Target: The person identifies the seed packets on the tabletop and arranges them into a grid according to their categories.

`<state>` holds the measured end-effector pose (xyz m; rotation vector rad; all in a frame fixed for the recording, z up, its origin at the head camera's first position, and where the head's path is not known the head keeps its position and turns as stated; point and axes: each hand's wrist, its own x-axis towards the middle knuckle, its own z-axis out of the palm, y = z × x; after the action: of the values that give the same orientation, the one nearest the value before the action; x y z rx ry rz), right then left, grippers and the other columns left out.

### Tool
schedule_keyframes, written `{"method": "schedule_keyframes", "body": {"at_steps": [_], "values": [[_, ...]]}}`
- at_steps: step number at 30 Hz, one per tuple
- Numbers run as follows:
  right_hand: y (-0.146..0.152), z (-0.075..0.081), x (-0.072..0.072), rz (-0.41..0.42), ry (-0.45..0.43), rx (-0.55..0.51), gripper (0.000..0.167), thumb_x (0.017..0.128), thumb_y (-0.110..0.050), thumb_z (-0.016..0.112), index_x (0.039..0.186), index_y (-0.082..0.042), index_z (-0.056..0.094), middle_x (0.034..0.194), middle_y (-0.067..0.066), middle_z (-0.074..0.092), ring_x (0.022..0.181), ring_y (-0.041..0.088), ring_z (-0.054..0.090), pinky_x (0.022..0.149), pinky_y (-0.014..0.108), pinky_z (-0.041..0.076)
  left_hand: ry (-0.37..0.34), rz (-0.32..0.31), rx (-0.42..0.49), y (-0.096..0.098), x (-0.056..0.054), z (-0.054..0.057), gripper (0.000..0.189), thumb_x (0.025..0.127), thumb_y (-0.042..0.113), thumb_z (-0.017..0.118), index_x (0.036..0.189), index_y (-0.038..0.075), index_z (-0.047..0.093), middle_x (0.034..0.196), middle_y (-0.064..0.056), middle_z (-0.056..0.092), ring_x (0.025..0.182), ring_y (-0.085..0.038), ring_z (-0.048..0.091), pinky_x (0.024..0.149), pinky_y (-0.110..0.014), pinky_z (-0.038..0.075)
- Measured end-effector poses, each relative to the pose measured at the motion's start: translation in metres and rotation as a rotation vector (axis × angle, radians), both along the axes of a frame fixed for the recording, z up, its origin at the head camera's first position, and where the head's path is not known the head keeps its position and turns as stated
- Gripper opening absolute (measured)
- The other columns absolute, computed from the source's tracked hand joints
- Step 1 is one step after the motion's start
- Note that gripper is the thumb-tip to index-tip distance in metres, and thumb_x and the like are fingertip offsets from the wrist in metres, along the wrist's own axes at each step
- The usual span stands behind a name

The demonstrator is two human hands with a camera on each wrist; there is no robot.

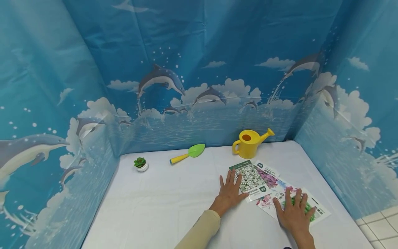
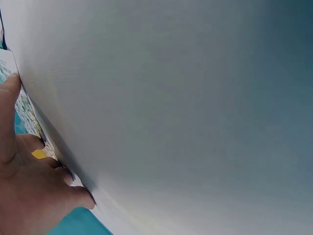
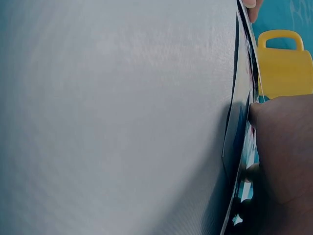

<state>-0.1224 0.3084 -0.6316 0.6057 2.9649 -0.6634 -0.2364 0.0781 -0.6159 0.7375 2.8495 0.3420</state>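
Note:
Several flat seed packets lie overlapping on the right side of the white table. My left hand (image 1: 228, 194) rests with spread fingers on the left edge of the white-flower packet (image 1: 248, 178), its thumb at the lower corner. My right hand (image 1: 294, 214) lies with fingers spread over the green-leaf packet (image 1: 321, 207) and covers much of its picture. Between them show a purple-flower packet (image 1: 268, 178) and a pink-flower packet (image 1: 265, 202), both partly covered. In the left wrist view, the fingertips of the left hand (image 2: 36, 181) touch the packet and the tabletop.
Behind the packets stands a yellow watering can (image 1: 248, 147), spout to the right. A green trowel (image 1: 196, 150) with a yellow handle lies left of it. Farther left is a small potted plant (image 1: 141, 164). A blue dolphin curtain (image 1: 192, 128) borders the white table (image 1: 149, 204) on three sides.

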Motion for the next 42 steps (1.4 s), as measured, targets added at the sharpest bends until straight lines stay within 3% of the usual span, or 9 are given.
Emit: {"method": "schedule_keyframes", "body": {"at_steps": [9, 24, 31, 42], "values": [[-0.003, 0.002, 0.000, -0.008, -0.003, 0.000, 0.095, 0.111, -0.064, 0.037, 0.165, 0.012, 0.016, 0.168, 0.044, -0.013, 0.156, 0.061, -0.021, 0.115, 0.084, -0.018, 0.021, -0.010, -0.027, -0.015, 0.005, 0.008, 0.085, 0.105, 0.065, 0.057, 0.173, 0.021, 0.030, 0.181, -0.010, 0.015, 0.168, -0.028, 0.011, 0.132, -0.059, 0.021], [0.007, -0.006, -0.002, 0.012, -0.063, -0.017, 0.100, 0.110, -0.069, 0.030, 0.167, 0.009, 0.004, 0.166, 0.040, -0.026, 0.152, 0.058, -0.032, 0.114, 0.083, -0.021, -0.010, -0.002, 0.031, -0.034, 0.004, -0.004, 0.083, 0.105, 0.061, 0.061, 0.172, 0.021, 0.032, 0.182, -0.008, 0.013, 0.168, -0.025, 0.008, 0.133, -0.057, 0.018], [0.005, -0.003, -0.005, 0.006, -0.064, -0.020, 0.099, 0.111, -0.068, 0.031, 0.166, 0.010, 0.005, 0.166, 0.041, -0.025, 0.152, 0.058, -0.031, 0.114, 0.082, -0.021, -0.010, -0.018, 0.014, -0.048, 0.008, 0.010, 0.083, 0.105, 0.058, 0.063, 0.171, 0.016, 0.034, 0.181, -0.013, 0.016, 0.168, -0.029, 0.011, 0.132, -0.058, 0.021], [0.006, -0.004, -0.005, 0.008, -0.083, -0.036, 0.101, 0.110, -0.069, 0.033, 0.166, 0.009, 0.002, 0.165, 0.040, -0.027, 0.152, 0.058, -0.032, 0.114, 0.084, -0.020, -0.028, -0.007, 0.071, -0.070, 0.011, -0.003, 0.083, 0.105, 0.059, 0.062, 0.172, 0.018, 0.032, 0.182, -0.011, 0.013, 0.168, -0.026, 0.007, 0.133, -0.056, 0.017]]}}
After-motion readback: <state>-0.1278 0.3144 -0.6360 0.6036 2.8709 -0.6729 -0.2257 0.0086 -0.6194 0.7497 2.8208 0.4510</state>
